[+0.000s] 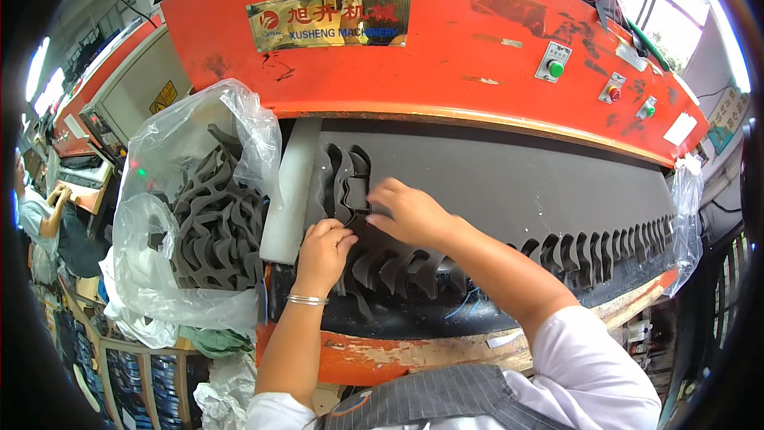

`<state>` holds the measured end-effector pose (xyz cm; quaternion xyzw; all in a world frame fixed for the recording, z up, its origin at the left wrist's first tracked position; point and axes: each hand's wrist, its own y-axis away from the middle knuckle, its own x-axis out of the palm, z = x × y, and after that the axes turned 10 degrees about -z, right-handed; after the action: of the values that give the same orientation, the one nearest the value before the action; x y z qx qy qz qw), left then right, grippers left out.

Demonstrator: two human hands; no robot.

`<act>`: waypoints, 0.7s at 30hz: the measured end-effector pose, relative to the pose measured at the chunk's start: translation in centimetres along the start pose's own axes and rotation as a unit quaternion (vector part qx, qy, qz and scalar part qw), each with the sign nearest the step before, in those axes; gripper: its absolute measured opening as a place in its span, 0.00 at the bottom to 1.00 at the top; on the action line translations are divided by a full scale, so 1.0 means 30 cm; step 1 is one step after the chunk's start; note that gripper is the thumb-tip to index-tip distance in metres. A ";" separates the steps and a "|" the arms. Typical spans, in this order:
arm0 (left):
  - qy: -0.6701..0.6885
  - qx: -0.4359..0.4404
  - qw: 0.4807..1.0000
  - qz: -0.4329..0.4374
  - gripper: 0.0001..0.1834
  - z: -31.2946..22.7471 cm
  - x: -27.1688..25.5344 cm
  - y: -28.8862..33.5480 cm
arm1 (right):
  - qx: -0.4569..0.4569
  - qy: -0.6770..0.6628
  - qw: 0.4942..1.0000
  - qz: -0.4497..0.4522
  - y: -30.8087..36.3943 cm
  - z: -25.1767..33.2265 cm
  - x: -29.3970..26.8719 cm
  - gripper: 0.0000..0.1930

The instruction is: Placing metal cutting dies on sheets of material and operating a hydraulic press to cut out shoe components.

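Several wavy dark pieces [345, 183], with thin raised edges, stand at the left end of a dark grey foam sheet [493, 183]. My left hand [323, 253], wearing a bracelet on its wrist, is closed at the near end of these pieces. Just right of it my right hand [412, 213] bends its fingers down against the same group; its fingertips are partly hidden and slightly blurred. Below my hands, curved grey foam offcuts [398, 271] hang along the front edge of the sheet, and the row runs on to the far right.
A clear plastic bag [139, 215] full of wavy grey foam pieces [219, 223] stands at the left. Between it and the sheet lies a pale bar [288, 199]. The orange machine beam [454, 48], with push buttons, spans behind. Another person [44, 219] works far left.
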<state>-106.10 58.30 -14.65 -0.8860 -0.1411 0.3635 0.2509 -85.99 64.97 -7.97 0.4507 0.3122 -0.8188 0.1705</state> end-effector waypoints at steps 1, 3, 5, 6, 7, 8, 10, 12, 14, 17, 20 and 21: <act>0.006 0.001 1.000 0.005 0.08 0.000 0.010 -0.007 | 0.006 0.046 0.999 0.009 -0.062 -0.030 0.055 0.18; 0.011 0.006 1.000 0.026 0.08 -0.004 -0.021 0.013 | 0.090 0.168 0.953 0.237 -0.199 0.026 0.078 0.19; -0.029 0.003 0.998 0.054 0.08 0.005 -0.049 -0.004 | 0.099 0.165 0.932 0.307 -0.289 0.134 0.025 0.19; -0.062 0.007 0.994 0.088 0.08 0.000 -0.059 -0.009 | 0.119 0.164 0.906 0.372 -0.314 0.166 0.011 0.18; -0.056 0.010 0.994 0.089 0.08 -0.001 -0.062 -0.031 | 0.103 0.180 0.899 0.387 -0.340 0.155 0.017 0.16; -0.036 0.011 0.995 0.093 0.08 0.007 -0.073 -0.053 | 0.108 0.183 0.897 0.386 -0.352 0.146 0.025 0.16; -0.014 0.005 0.995 0.096 0.08 -0.002 -0.079 -0.100 | 0.139 0.150 0.888 0.412 -0.376 0.117 0.065 0.14; 0.008 0.001 1.000 -0.005 0.07 -0.028 -0.074 -0.145 | 0.186 0.140 0.885 0.404 -0.382 0.063 0.097 0.12; 0.017 0.008 1.000 -0.010 0.11 -0.025 -0.049 -0.153 | 0.209 0.022 0.904 0.371 -0.382 -0.005 0.098 0.11; 0.244 -0.140 0.959 0.045 0.29 0.015 0.038 -0.073 | 0.041 -0.073 0.965 0.248 -0.277 -0.132 0.135 0.09; -0.036 0.012 0.996 0.076 0.29 0.060 0.058 -0.044 | 0.262 -0.390 0.880 0.071 -0.260 -0.043 -0.044 0.06; -0.029 0.010 0.996 0.080 0.29 0.048 0.063 -0.051 | 0.208 -0.373 0.903 0.054 -0.248 -0.050 -0.106 0.06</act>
<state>-105.90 60.88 -15.78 -0.8811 -0.0731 0.4091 0.2259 -87.51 71.51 -3.22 0.1537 0.0233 -0.9628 0.2209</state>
